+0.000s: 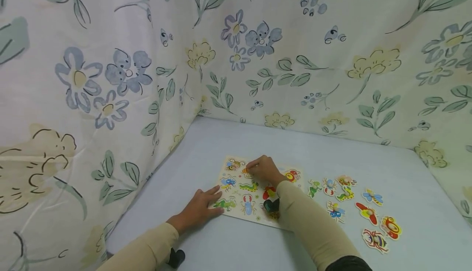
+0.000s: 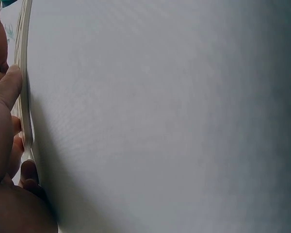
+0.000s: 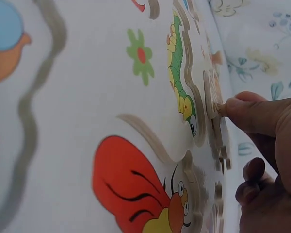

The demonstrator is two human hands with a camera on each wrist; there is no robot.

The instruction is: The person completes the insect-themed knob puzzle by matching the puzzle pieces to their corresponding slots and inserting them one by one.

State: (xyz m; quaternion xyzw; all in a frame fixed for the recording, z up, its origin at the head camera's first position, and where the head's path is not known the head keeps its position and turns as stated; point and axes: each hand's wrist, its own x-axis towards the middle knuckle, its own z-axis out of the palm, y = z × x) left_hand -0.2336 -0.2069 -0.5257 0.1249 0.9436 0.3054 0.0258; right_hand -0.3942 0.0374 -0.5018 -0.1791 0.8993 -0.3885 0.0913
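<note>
A wooden puzzle board (image 1: 233,197) with printed insects and cut-out recesses lies flat on the white table. My left hand (image 1: 197,209) grips its near left corner, with the thumb along the edge in the left wrist view. Over the board's top row, my right hand (image 1: 263,169) pinches an orange-striped puzzle piece (image 3: 214,94) between thumb and fingers. The piece stands at its recess, seen edge-on in the right wrist view. A printed green caterpillar (image 3: 177,73) and a red winged insect (image 3: 128,182) show in nearby recesses.
Loose insect pieces lie right of the board, among them a spider (image 1: 375,240), a red and yellow piece (image 1: 366,213), a blue-winged one (image 1: 372,196) and a green grasshopper (image 1: 314,188). Floral cloth (image 1: 295,78) hangs behind and at the left of the table (image 1: 191,148).
</note>
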